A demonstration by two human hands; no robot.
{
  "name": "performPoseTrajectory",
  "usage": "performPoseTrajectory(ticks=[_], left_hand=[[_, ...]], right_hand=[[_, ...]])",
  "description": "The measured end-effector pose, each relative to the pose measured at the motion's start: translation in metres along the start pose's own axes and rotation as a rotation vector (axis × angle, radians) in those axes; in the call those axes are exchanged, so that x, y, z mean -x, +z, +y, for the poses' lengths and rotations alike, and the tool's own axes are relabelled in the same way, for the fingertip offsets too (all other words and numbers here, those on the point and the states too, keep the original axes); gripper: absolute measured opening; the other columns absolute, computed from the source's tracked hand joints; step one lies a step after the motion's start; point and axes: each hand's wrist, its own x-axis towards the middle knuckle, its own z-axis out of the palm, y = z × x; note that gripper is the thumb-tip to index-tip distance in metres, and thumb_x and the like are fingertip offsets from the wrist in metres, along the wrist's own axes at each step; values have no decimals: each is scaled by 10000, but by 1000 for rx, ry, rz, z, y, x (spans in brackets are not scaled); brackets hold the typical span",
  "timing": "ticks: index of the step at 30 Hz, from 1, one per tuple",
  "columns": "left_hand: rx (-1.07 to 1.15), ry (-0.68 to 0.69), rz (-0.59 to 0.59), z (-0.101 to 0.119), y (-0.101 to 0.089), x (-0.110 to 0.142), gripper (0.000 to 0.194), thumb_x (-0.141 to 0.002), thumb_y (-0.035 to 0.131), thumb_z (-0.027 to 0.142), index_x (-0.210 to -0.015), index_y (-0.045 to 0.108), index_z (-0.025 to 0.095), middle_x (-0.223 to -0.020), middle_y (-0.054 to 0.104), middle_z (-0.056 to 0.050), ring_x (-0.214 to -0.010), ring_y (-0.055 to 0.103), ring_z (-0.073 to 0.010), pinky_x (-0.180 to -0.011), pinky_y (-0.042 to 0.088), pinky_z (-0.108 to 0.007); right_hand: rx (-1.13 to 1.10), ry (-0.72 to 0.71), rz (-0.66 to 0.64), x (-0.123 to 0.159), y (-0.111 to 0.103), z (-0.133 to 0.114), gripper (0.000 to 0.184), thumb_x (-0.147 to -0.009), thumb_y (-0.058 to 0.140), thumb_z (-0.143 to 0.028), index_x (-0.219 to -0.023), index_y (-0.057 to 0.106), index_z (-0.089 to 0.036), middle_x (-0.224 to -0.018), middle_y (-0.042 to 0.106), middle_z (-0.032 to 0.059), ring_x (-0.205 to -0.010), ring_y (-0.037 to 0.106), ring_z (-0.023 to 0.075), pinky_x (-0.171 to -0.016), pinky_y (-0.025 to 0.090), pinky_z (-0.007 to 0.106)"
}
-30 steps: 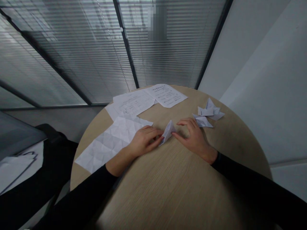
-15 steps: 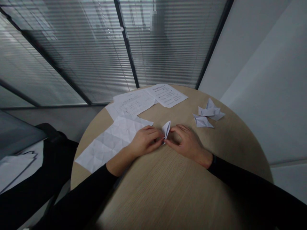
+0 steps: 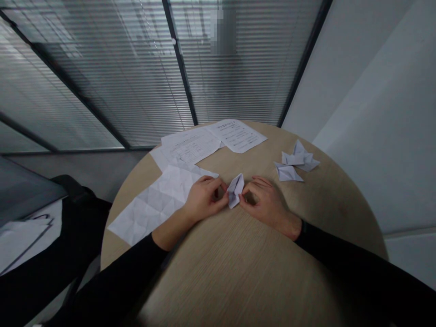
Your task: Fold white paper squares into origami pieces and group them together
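A small folded white paper piece, pointed at its far end and spread wide in the middle, is held just above the round table between my hands. My left hand pinches its left edge with thumb and forefinger. On the opposite side, my right hand grips the right edge between thumb and fingertips. A creased white sheet lies to the left, partly behind my left hand and forearm. Several folded paper boats sit in a cluster beyond my right hand.
Printed sheets overlap at the far side of the round wooden table. A glass partition with blinds stands behind it, a white wall on the right. Papers rest on something black at the left.
The folded paper has opened out from a narrow upright shape to a wider one. My left fingers have shifted slightly left and my right fingertips slightly right.
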Motion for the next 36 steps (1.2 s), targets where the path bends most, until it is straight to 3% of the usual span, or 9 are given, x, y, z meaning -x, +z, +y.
performPoseTrajectory(ticks=[4,10,14,17,27,36], left_hand=[[0,-23,21,0,1,0,190,-1095,728,412,-1062,725,225,-751,752,33,-664,720,-162,-894,606,-411],[-6,93,16,0,-1,-1,176,-1150,656,346,-1038,721,227,-752,760,38,-656,716,-140,-841,585,-364],[-16,150,0,-1,1,1,154,-1145,663,345,-1068,724,226,-780,779,36,-649,707,-133,-850,570,-366],[-40,103,-2,-2,1,2,171,-1127,667,360,-1030,719,228,-761,771,37,-632,690,-134,-859,563,-370],[-78,-26,-26,-2,3,3,151,-1014,724,359,-936,685,235,-719,739,41,-648,684,-165,-872,546,-402],[-139,-35,-51,0,7,2,323,-1108,682,431,-853,681,233,-648,670,26,-682,676,-191,-884,530,-402]], right_hand=[[0,-5,-15,0,1,0,200,-1006,746,-179,-920,629,-316,-850,768,0,-875,745,277,-1095,607,556],[34,22,-3,1,2,2,169,-1009,758,-203,-936,646,-307,-864,776,14,-887,734,282,-1053,606,543],[120,70,-4,1,1,3,188,-1025,799,-310,-916,646,-299,-852,757,46,-889,720,298,-922,600,495],[130,115,-24,0,0,3,174,-1039,780,-301,-929,645,-287,-889,765,51,-908,723,293,-867,576,456],[81,110,-8,0,-1,4,198,-960,790,-185,-935,625,-291,-875,770,11,-866,725,264,-903,567,443],[111,69,-16,0,1,1,174,-1019,760,-227,-920,634,-296,-860,769,20,-902,721,283,-995,579,479]])
